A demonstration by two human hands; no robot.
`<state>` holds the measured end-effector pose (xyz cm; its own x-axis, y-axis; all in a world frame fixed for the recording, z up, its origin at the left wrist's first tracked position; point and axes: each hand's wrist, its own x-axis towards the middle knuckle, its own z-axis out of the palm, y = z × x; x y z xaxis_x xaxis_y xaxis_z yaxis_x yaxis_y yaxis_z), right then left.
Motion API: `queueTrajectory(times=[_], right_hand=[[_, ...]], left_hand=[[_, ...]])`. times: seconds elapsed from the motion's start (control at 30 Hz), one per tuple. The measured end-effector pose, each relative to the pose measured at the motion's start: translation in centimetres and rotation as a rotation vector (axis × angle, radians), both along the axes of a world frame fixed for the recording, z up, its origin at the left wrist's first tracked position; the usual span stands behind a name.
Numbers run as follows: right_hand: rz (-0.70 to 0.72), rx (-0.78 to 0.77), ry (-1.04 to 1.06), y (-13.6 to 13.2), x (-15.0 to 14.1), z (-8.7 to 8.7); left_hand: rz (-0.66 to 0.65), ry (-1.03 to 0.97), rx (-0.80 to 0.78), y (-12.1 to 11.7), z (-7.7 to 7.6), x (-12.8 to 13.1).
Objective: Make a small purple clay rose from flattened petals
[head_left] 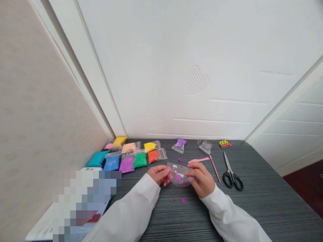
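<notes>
Between my two hands a clear plastic sheet (174,170) with white marks is held up over the dark table. My left hand (159,174) pinches its left edge, fingers closed. At its right side my right hand (202,179) grips it between thumb and fingers. A flat purple clay disc (178,176) shows on or through the sheet; I cannot tell which. Nearer to me, another purple clay disc (183,200) and a tiny purple clay ball (174,199) lie on the tabletop. Beyond the sheet sits a small purple clay piece (180,159).
Bags of coloured clay (140,160) cluster at the back left. A purple clay bag (181,143), a clear bag (206,146) and a colourful clay piece (224,144) line the back. Pink tools (215,169) and black-handled scissors (232,177) lie right. A white wall (161,84) rises behind.
</notes>
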<state>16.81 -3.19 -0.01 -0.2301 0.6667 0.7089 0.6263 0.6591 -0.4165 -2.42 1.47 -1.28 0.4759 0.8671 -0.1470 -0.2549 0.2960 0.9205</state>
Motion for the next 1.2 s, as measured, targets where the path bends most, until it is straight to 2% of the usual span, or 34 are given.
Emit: queueTrajectory(times=[0.27, 0.4, 0.5, 0.6, 0.7, 1.2], right_hand=[[-0.142, -0.092, 0.086, -0.8, 0.4, 0.8], [-0.205, -0.055, -0.014, -1.2, -0.2, 1.0], [-0.246, 0.01, -0.107, -1.2, -0.6, 0.9], [-0.29, 0.002, -0.147, -1.1, -0.9, 0.9], [-0.286, -0.023, -0.168, -1.0, -0.9, 0.8], [-0.215, 0.023, -0.217, -0.7, -1.0, 0.0]], left_hand=[[0.074, -0.011, -0.127, 0.2, 0.2, 0.0], [0.099, -0.029, -0.14, 0.1, 0.4, 0.1], [0.069, -0.057, -0.153, -0.2, 0.7, 0.2], [-0.016, -0.101, -0.164, -0.5, 0.8, 0.3], [-0.065, -0.128, -0.156, -0.7, 0.7, 0.4], [-0.055, -0.12, 0.012, -0.7, -0.4, 0.6]])
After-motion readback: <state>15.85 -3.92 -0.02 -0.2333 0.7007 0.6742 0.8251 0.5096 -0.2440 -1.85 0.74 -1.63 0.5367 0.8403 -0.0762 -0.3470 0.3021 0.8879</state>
